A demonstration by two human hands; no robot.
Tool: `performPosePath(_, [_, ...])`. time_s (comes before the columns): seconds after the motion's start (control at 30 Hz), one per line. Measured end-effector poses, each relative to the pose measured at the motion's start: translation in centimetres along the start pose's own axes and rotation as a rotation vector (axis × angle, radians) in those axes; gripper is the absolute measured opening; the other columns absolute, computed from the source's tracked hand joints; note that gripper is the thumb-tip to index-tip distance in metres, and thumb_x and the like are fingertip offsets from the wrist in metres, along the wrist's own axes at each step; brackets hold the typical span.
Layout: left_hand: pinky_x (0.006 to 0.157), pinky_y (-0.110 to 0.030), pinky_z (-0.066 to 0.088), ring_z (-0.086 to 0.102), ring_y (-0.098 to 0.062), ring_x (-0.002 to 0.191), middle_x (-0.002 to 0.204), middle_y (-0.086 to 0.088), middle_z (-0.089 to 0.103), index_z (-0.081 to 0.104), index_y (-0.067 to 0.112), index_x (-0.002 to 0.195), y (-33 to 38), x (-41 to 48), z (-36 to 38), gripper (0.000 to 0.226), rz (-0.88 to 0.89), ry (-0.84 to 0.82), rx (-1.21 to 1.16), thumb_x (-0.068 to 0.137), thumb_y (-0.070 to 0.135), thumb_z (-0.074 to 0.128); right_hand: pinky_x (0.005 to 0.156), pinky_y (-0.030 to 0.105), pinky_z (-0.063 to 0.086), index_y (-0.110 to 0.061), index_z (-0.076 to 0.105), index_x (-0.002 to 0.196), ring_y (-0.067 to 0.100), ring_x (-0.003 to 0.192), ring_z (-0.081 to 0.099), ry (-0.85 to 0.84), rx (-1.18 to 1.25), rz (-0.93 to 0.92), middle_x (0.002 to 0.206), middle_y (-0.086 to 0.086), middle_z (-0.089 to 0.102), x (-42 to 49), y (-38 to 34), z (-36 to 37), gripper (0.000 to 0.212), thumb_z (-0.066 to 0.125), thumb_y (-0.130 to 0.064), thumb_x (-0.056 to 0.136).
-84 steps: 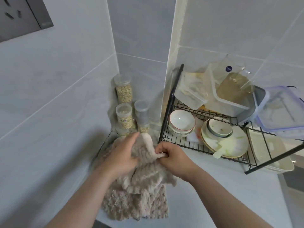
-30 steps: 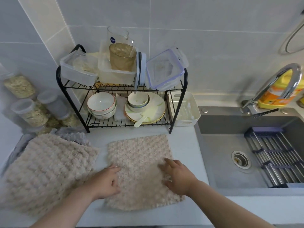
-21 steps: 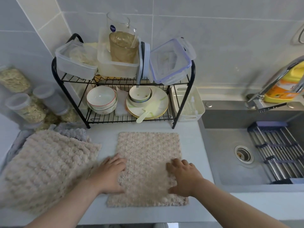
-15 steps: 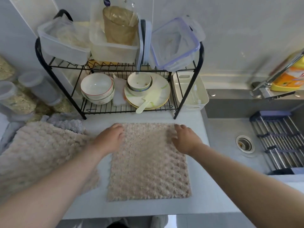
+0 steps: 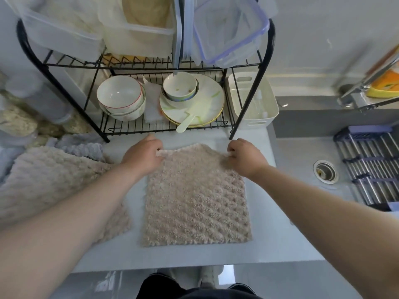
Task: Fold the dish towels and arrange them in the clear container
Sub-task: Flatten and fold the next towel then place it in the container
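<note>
A beige nubby dish towel (image 5: 195,201) lies spread on the grey counter in front of me. My left hand (image 5: 143,155) pinches its far left corner and my right hand (image 5: 245,156) pinches its far right corner, both lifted slightly off the counter. A pile of more beige towels (image 5: 49,184) lies at the left, with a grey-lilac towel (image 5: 79,145) behind it. Clear plastic containers (image 5: 138,31) stand on the top shelf of the black rack, one (image 5: 231,33) tipped on its side with a blue-rimmed lid.
The black wire rack (image 5: 244,104) stands just behind the towel, holding bowls (image 5: 121,100) and plates (image 5: 194,102). A white bin (image 5: 252,100) sits beside it. The sink (image 5: 306,160) with drain rack (image 5: 371,167) is at the right. Jars of grain (image 5: 17,124) are far left.
Both hands slid from flat on the towel's middle to its far edge and now pinch the two far corners, which have lifted. The camera moved closer and tilted down.
</note>
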State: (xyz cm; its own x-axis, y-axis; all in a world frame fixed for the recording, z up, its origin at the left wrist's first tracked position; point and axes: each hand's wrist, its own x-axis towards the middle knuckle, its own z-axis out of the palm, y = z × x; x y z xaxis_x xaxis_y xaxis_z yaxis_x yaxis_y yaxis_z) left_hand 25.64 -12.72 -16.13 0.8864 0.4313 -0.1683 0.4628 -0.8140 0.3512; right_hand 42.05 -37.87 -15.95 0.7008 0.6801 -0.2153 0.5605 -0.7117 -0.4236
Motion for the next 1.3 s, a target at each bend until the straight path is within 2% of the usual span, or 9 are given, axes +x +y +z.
performPosePath(0.13, [0.063, -0.03, 0.038, 0.053, -0.013, 0.075, 0.093, 0.009, 0.047, 0.06, 0.019, 0.09, 0.3, -5.5, -0.9, 0.003, 0.05, 0.029, -0.089, 0.09, 0.016, 0.061, 0.07, 0.029, 0.04, -0.013, 0.063, 0.086, 0.021, 0.083, 0.049, 0.136, 0.068, -0.171, 0.085, -0.004, 0.051, -5.1, 0.8, 0.2, 0.011, 0.061, -0.004, 0.08])
performPosePath(0.27, [0.071, -0.035, 0.047, 0.056, -0.013, 0.076, 0.093, 0.01, 0.053, 0.059, 0.022, 0.089, 1.4, -11.4, -0.5, 0.014, -0.035, 0.002, -0.186, 0.09, 0.009, 0.055, 0.068, 0.013, 0.033, -0.013, 0.065, 0.082, 0.013, 0.076, 0.047, 0.192, 0.138, -0.192, 0.081, -0.011, 0.051, -10.9, 2.4, 1.6, 0.019, 0.063, 0.004, 0.075])
performPosePath(0.47, [0.055, -0.027, 0.037, 0.052, -0.013, 0.062, 0.082, 0.005, 0.056, 0.052, 0.028, 0.091, 1.9, -17.3, 2.4, 0.016, -0.148, -0.18, -0.164, 0.09, 0.012, 0.052, 0.074, 0.017, 0.041, -0.019, 0.065, 0.085, 0.008, 0.082, 0.05, 0.05, 0.2, -0.157, 0.089, -0.014, 0.057, -16.1, 4.3, 5.1, 0.02, 0.061, -0.002, 0.074])
performPosePath(0.87, [0.087, -0.032, 0.043, 0.052, -0.02, 0.121, 0.134, 0.0, 0.051, 0.032, 0.021, 0.065, 0.2, -18.2, 5.2, 0.031, 0.013, -0.266, -0.044, 0.079, 0.001, 0.051, 0.064, 0.026, 0.055, -0.02, 0.065, 0.07, 0.02, 0.082, 0.065, -0.001, -0.087, -0.318, 0.094, -0.004, 0.066, -17.6, 4.9, 7.2, 0.012, 0.058, -0.012, 0.064])
performPosePath(1.0, [0.086, -0.029, 0.044, 0.052, -0.02, 0.118, 0.14, -0.002, 0.048, 0.03, 0.021, 0.062, 0.2, -18.3, 5.6, 0.034, 0.018, -0.265, 0.031, 0.079, 0.0, 0.051, 0.054, 0.021, 0.049, -0.019, 0.062, 0.067, 0.015, 0.075, 0.061, 0.025, -0.072, -0.357, 0.089, -0.006, 0.061, -18.2, 4.8, 7.4, 0.014, 0.048, -0.018, 0.067])
performPosePath(1.07, [0.085, -0.027, 0.041, 0.05, -0.02, 0.12, 0.142, -0.001, 0.045, 0.031, 0.021, 0.062, 0.7, -18.5, 5.7, 0.035, 0.021, -0.267, 0.053, 0.082, 0.0, 0.051, 0.057, 0.016, 0.045, -0.021, 0.062, 0.067, 0.01, 0.079, 0.059, 0.032, -0.062, -0.383, 0.09, -0.008, 0.06, -18.4, 4.9, 7.4, 0.002, 0.06, -0.022, 0.069])
performPosePath(1.17, [0.093, -0.019, 0.031, 0.037, -0.017, 0.134, 0.153, 0.004, 0.032, 0.055, 0.014, 0.083, 1.1, -19.0, 5.8, 0.017, 0.028, -0.235, 0.059, 0.088, 0.0, 0.047, 0.064, 0.014, 0.045, -0.022, 0.061, 0.069, 0.009, 0.087, 0.059, -0.003, -0.035, -0.388, 0.095, -0.009, 0.059, -19.0, 5.0, 7.7, 0.024, 0.082, -0.029, 0.06])
performPosePath(1.23, [0.103, -0.019, 0.024, 0.026, -0.016, 0.142, 0.158, 0.004, 0.023, 0.057, 0.004, 0.112, 1.2, -19.3, 6.2, 0.026, 0.016, -0.207, 0.059, 0.091, 0.0, 0.042, 0.072, 0.016, 0.047, -0.022, 0.06, 0.07, 0.012, 0.093, 0.059, -0.006, -0.054, -0.433, 0.1, -0.006, 0.058, -19.5, 4.9, 7.7, 0.022, 0.08, -0.027, 0.061])
performPosePath(1.3, [0.106, -0.027, 0.031, 0.031, -0.019, 0.139, 0.157, 0.002, 0.028, 0.06, 0.008, 0.107, 1.7, -19.9, 6.1, 0.024, -0.011, -0.191, 0.093, 0.089, 0.008, 0.045, 0.081, 0.019, 0.05, -0.022, 0.061, 0.071, 0.016, 0.101, 0.059, -0.002, -0.065, -0.465, 0.104, -0.003, 0.057, -20.0, 4.7, 7.9, 0.01, 0.07, -0.024, 0.068])
